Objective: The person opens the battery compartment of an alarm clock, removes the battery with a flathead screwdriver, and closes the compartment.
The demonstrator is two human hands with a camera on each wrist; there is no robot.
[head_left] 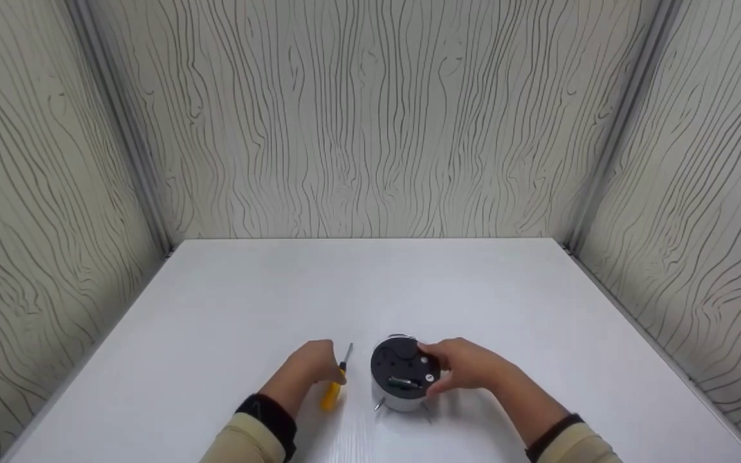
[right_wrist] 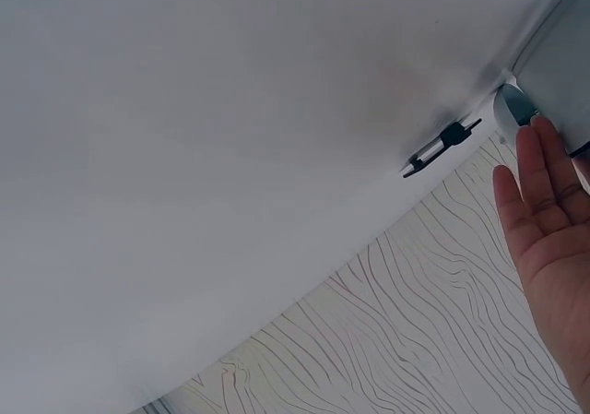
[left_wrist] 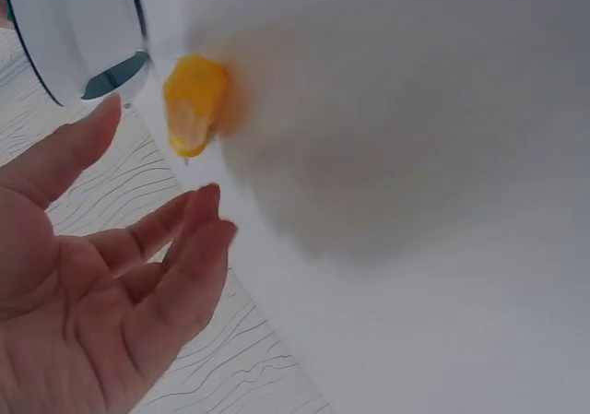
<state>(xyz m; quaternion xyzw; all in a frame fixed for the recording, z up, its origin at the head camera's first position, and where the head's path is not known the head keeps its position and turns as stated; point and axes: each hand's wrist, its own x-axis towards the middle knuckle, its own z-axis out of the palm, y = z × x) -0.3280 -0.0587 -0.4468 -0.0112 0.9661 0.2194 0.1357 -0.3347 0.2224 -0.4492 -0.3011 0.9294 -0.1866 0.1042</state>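
Note:
A round clock (head_left: 402,373) with a black back and a white body lies face down, a green battery (head_left: 404,382) showing in its back and thin metal legs sticking out at the near side. My right hand (head_left: 470,365) holds its right edge, thumb at the near side and fingers at the far side. To the left of the clock lies a screwdriver (head_left: 330,396) with a yellow handle, its shaft pointing away from me. Over it hovers my left hand (head_left: 314,366), fingers loosely bent and apart from the yellow handle (left_wrist: 195,100) in the left wrist view.
The white table (head_left: 248,289) carries these things near its front. Wood-patterned panels (head_left: 370,128) enclose it at the back and both sides. In the right wrist view a small black part (right_wrist: 442,147) shows beside the clock body (right_wrist: 558,73).

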